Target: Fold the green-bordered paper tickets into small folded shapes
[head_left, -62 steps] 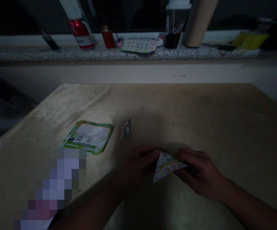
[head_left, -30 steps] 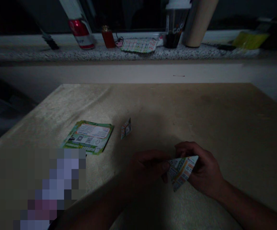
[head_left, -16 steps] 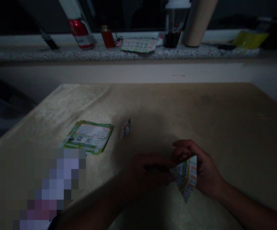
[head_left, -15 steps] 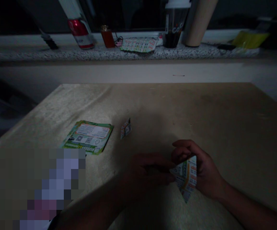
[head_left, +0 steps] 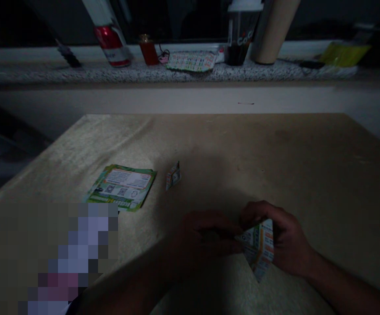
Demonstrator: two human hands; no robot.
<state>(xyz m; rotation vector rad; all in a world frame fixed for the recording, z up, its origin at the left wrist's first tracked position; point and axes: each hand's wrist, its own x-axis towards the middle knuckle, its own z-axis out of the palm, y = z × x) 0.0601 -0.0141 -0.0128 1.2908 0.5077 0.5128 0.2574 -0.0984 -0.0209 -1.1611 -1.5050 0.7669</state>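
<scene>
In dim light I hold a folded piece of printed paper (head_left: 258, 250), a triangle with its tip pointing down, just above the tan table (head_left: 275, 148). My right hand (head_left: 283, 238) wraps its fingers round the paper's right side and top. My left hand (head_left: 206, 238) pinches the paper's left corner. A small folded paper shape (head_left: 173, 176) stands on the table beyond my left hand. A stack of green printed leaflets (head_left: 121, 187) lies flat further left.
A stone ledge (head_left: 78, 74) runs behind the table with a red can (head_left: 113, 46), a small red bottle (head_left: 148, 50), a printed sheet (head_left: 191, 61), a dark cup (head_left: 241, 37), a cardboard tube (head_left: 272, 30) and a yellow packet (head_left: 341, 54).
The folded paper was turned from lying flat with its point to the left to standing with its tip down. Both hands shifted slightly right and then lowered towards the table.
</scene>
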